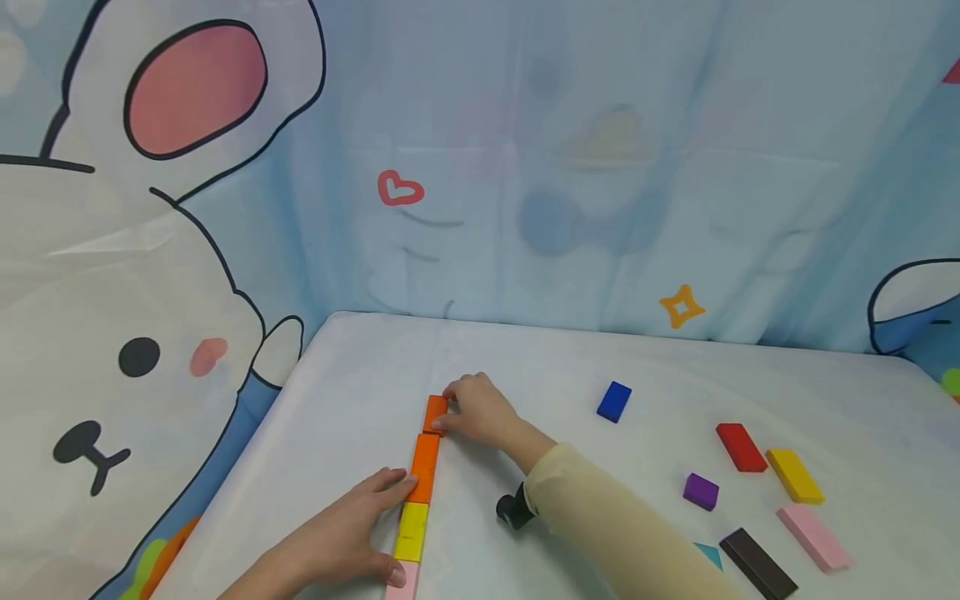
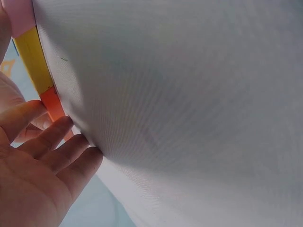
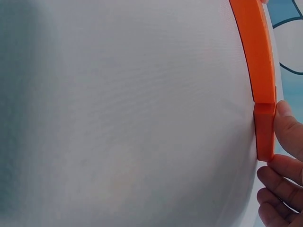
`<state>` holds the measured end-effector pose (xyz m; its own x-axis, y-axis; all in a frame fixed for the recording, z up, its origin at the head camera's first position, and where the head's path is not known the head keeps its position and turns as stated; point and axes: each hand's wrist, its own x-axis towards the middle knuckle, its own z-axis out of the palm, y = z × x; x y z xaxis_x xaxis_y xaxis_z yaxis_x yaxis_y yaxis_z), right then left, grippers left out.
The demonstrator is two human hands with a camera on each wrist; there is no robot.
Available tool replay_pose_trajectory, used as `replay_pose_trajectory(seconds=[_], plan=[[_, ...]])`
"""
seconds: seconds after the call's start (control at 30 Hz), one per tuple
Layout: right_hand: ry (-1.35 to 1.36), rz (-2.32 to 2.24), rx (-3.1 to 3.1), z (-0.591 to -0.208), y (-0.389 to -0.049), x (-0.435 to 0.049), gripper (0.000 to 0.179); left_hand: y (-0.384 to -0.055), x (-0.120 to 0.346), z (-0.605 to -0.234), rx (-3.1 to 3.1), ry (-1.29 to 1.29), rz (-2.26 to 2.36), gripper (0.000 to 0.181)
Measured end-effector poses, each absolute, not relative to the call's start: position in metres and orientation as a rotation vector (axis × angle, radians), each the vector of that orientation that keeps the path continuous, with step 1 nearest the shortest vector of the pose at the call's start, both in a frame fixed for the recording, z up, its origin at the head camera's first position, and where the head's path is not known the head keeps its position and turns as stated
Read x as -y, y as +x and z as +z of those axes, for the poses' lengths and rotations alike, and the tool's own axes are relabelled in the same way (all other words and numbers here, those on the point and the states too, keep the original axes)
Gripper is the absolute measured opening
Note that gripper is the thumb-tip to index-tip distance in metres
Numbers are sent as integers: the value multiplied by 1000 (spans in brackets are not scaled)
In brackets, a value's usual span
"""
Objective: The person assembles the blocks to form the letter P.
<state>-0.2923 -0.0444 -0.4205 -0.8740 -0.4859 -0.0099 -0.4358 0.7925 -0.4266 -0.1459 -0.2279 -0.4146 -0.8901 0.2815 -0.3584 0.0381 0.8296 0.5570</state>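
A row of blocks runs away from me on the white table: pink (image 1: 407, 586), yellow (image 1: 411, 533), long orange (image 1: 424, 463) and, at the far end, a short orange block (image 1: 433, 410). My right hand (image 1: 483, 412) pinches the short one by thumb and index finger; in the right wrist view it meets the long orange block (image 3: 260, 52) end to end, slightly offset. My left hand (image 1: 341, 533) lies along the row's left side, thumb at the pink block and index finger at the long orange one, its fingers fairly straight in the left wrist view.
Loose blocks lie to the right: blue (image 1: 614, 402), red (image 1: 742, 447), yellow (image 1: 796, 476), purple (image 1: 701, 492), pink (image 1: 815, 537), dark brown (image 1: 759, 564) and a partly covered light-blue one (image 1: 708, 554). A black wrist device (image 1: 514, 509) sits under my right sleeve. A printed curtain (image 1: 510, 275) hangs behind the table.
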Motion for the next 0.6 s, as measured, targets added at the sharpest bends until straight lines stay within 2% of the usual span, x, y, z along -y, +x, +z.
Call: replay_pose_trajectory(seconds=[0.6], plan=[[-745, -630, -2841, -419, -290, 47, 48, -145, 228, -413, -2574, 248, 765, 99]])
